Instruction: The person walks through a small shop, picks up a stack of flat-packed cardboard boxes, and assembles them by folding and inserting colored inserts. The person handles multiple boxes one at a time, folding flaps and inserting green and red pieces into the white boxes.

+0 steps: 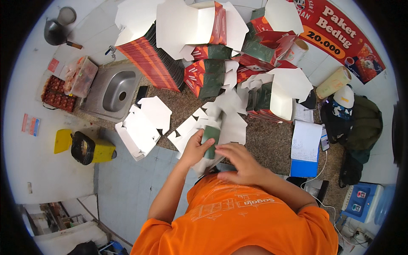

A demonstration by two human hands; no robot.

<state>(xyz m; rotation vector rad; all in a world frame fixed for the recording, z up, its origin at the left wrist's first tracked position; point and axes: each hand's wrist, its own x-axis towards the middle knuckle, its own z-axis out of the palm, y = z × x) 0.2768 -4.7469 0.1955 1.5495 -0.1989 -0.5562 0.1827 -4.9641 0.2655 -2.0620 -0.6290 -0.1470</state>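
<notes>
- Cardboard box blank [211,137], at the bench's near edge: light, thin, easily creased.
- My left hand [194,148] pinches its green panel; I'd hold along the folds.
- My right hand [239,159] lies spread flat on a flap.
- Beyond, folded boxes [238,55] piled.

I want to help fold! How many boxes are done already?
Many folded boxes are heaped at the counter's back. The left hand and right hand are folding one carton now. A stack of flat blanks remains beside them, so plenty is left.
</notes>
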